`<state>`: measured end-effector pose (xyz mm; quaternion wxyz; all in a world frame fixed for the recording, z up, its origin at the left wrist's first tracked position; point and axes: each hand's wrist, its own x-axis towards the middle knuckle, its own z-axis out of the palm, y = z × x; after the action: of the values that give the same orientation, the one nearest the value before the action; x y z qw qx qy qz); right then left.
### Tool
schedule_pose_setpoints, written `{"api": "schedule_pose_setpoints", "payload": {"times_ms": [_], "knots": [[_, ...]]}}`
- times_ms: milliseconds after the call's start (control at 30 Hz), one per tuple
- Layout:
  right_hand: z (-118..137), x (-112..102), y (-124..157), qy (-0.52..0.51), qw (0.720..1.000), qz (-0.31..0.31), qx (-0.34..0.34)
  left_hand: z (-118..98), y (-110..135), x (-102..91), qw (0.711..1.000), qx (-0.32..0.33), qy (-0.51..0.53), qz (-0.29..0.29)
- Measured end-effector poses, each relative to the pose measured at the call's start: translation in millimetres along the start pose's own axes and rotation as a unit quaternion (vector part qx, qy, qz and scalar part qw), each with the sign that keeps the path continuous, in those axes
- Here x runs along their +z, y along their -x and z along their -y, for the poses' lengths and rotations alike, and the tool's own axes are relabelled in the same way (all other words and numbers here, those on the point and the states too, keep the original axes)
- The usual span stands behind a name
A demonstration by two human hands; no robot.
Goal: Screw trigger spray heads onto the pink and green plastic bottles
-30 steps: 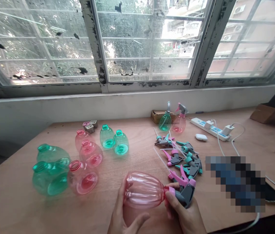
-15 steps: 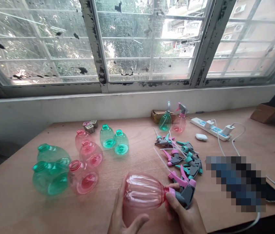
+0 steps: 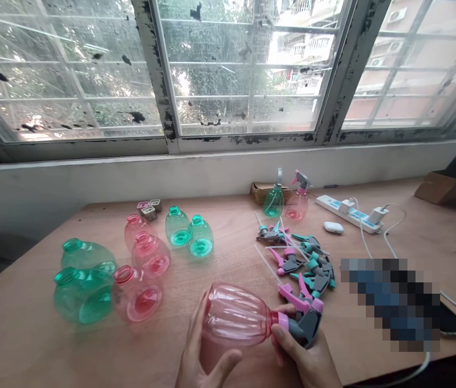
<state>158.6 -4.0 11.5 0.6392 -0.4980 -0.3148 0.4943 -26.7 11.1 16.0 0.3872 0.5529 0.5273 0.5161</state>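
A clear pink spray bottle [image 3: 236,315] lies on its side above the front of the table, its neck pointing right. My left hand [image 3: 207,345] cups the bottle's base, fingers along the far side and thumb held away from the plastic. At the neck, the thumb and fingers of my right hand [image 3: 304,350] pinch the pink collar of a grey and pink spray head [image 3: 310,323]. The collar sits against the bottle's neck; how tightly it is screwed on I cannot tell. Just beyond lies a pile of loose spray heads [image 3: 316,269] in pink, teal and grey.
Left on the table stand pink bottles [image 3: 151,256] and green bottles [image 3: 201,237] without heads. Two bottles with heads, one green [image 3: 273,202] and one pink [image 3: 297,205], stand at the back. A power strip [image 3: 349,213], a white earphone case [image 3: 334,227] and a blurred-out item [image 3: 393,307] are right.
The bottle and both hands have shifted very slightly to the left. My grip on the collar looks nearly the same, and the left thumb stays off the bottle.
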Motion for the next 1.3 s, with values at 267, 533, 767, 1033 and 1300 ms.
{"api": "schedule_pose_setpoints", "payload": {"times_ms": [267,533,767,1033,1300], "knots": [[0.8,0.8,-1.6,-0.012,1.0,-0.006,0.002,-3.1,-1.6,2.1,0.999,-0.021,-0.007,-0.024],[-2.7,-0.7,0.0,0.051,0.999,0.004,0.002,-11.1,-2.3,2.5,0.996,-0.063,0.064,-0.016],[3.1,2.6,-1.7,0.008,1.0,0.002,0.009,-14.4,-3.8,3.7,0.998,-0.047,0.035,-0.03],[1.8,0.5,-0.3,0.094,0.995,0.035,-0.003,-4.2,-5.7,3.5,0.986,-0.095,0.117,-0.075],[5.9,4.4,-1.9,0.04,0.999,0.005,-0.003,1.4,-5.2,-2.4,0.994,-0.068,0.089,-0.003]]}}
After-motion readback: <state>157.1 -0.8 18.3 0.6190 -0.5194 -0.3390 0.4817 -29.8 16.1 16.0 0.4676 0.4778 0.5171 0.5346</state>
